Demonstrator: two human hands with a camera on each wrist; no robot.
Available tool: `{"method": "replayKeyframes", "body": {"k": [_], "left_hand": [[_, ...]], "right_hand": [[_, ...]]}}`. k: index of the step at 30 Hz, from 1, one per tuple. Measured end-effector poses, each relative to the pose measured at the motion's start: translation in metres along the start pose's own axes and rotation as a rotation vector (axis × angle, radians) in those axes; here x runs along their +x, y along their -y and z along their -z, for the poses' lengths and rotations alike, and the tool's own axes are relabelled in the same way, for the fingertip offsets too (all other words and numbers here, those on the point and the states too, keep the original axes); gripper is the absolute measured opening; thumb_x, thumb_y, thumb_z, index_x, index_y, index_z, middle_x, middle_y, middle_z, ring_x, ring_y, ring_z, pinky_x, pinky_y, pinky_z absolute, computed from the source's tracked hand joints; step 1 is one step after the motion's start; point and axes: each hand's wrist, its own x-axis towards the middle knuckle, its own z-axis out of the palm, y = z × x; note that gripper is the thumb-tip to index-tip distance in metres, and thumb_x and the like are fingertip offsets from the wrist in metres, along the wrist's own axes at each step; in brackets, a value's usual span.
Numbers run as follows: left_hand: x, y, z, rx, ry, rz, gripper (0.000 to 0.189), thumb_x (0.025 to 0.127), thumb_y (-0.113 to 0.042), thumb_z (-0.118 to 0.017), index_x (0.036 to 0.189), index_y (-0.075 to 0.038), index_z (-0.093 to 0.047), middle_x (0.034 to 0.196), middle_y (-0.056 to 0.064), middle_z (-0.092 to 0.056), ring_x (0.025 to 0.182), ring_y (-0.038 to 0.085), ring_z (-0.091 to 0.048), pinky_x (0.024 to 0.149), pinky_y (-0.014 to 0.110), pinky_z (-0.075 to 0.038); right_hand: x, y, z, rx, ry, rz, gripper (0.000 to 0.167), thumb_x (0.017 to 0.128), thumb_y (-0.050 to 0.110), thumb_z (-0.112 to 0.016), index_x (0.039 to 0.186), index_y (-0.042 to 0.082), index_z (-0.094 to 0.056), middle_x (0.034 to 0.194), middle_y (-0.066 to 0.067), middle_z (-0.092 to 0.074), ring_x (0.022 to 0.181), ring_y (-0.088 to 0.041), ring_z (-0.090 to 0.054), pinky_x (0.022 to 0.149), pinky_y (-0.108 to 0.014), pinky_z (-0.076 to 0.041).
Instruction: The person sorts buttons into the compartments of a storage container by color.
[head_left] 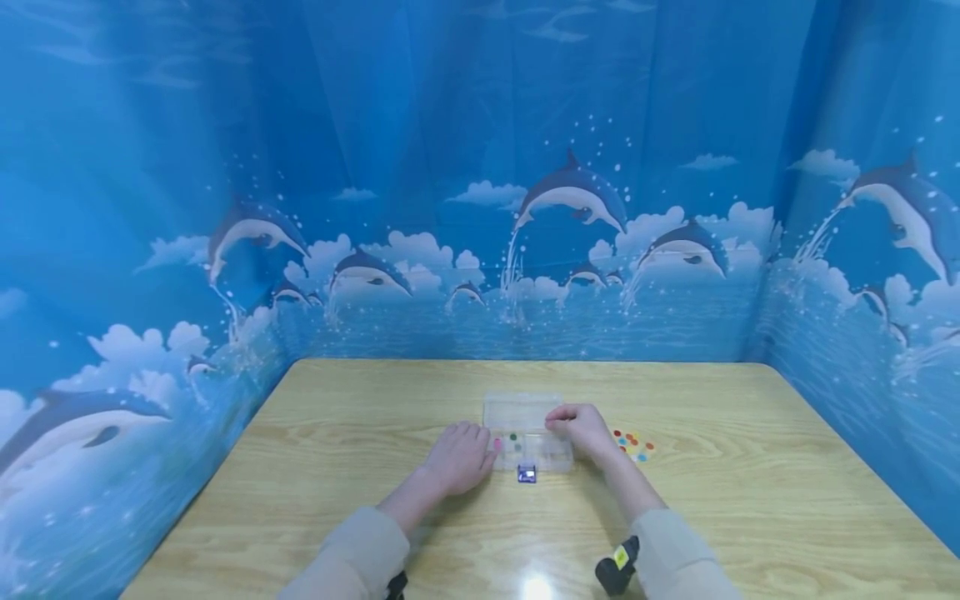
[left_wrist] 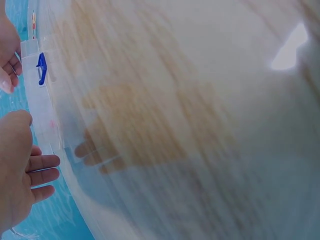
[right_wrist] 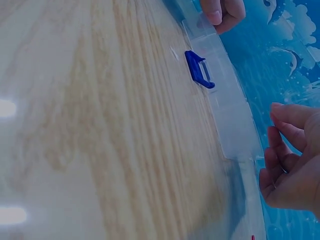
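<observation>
A clear plastic compartment box (head_left: 546, 462) lies on the table with its lid (head_left: 522, 410) folded back and a blue latch (head_left: 527, 474) at its front. Pink pieces (head_left: 497, 445) and green pieces (head_left: 513, 437) sit in its left compartments. My left hand (head_left: 459, 457) rests at the box's left end, fingers loosely extended (left_wrist: 44, 176). Over the right side of the box is my right hand (head_left: 583, 428), thumb and index fingertips (right_wrist: 278, 108) brought together and the other fingers curled. I cannot tell whether a small piece is between those fingertips.
Small round discs (head_left: 633, 445) in red, orange, yellow and blue lie scattered on the wooden table (head_left: 750, 467), just right of my right hand. A blue dolphin-print curtain (head_left: 465, 167) surrounds the table's back and sides.
</observation>
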Motion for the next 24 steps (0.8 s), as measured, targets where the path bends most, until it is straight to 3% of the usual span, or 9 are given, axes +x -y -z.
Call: {"method": "replayKeyframes", "body": {"k": [8, 19, 22, 24], "left_hand": [[0.001, 0.000, 0.000, -0.023, -0.002, 0.006, 0.034, 0.099, -0.034, -0.036, 0.101, -0.005, -0.054, 0.097, 0.009, -0.057, 0.098, 0.024, -0.054, 0.092, 0.038, -0.043], [0.000, 0.000, 0.001, -0.025, 0.005, 0.002, 0.033, 0.099, -0.034, -0.038, 0.103, -0.005, -0.054, 0.098, 0.009, -0.057, 0.099, 0.024, -0.054, 0.093, 0.038, -0.042], [-0.001, -0.001, 0.001, -0.024, 0.012, 0.001, 0.034, 0.099, -0.034, -0.038, 0.104, -0.005, -0.054, 0.099, 0.009, -0.057, 0.101, 0.024, -0.054, 0.094, 0.038, -0.042], [-0.001, -0.001, 0.002, -0.026, 0.014, 0.001, 0.034, 0.099, -0.034, -0.038, 0.105, -0.005, -0.054, 0.100, 0.009, -0.057, 0.101, 0.024, -0.054, 0.094, 0.038, -0.041]], "right_hand": [[0.000, -0.006, 0.019, -0.007, -0.029, 0.050, 0.016, 0.083, 0.009, -0.066, 0.094, -0.003, -0.067, 0.098, -0.012, -0.065, 0.099, -0.028, -0.055, 0.088, -0.042, -0.041], [-0.009, -0.017, 0.051, -0.003, -0.033, 0.018, 0.025, 0.087, 0.012, -0.062, 0.104, -0.005, -0.062, 0.107, -0.017, -0.061, 0.102, -0.031, -0.052, 0.084, -0.044, -0.043], [-0.011, -0.023, 0.061, -0.022, -0.037, 0.003, 0.026, 0.088, 0.015, -0.062, 0.106, -0.004, -0.061, 0.107, -0.015, -0.061, 0.095, -0.025, -0.054, 0.079, -0.039, -0.044], [-0.012, -0.027, 0.067, -0.026, -0.036, -0.009, 0.026, 0.088, 0.016, -0.061, 0.106, -0.003, -0.061, 0.102, -0.013, -0.062, 0.080, -0.020, -0.053, 0.070, -0.035, -0.045]]}}
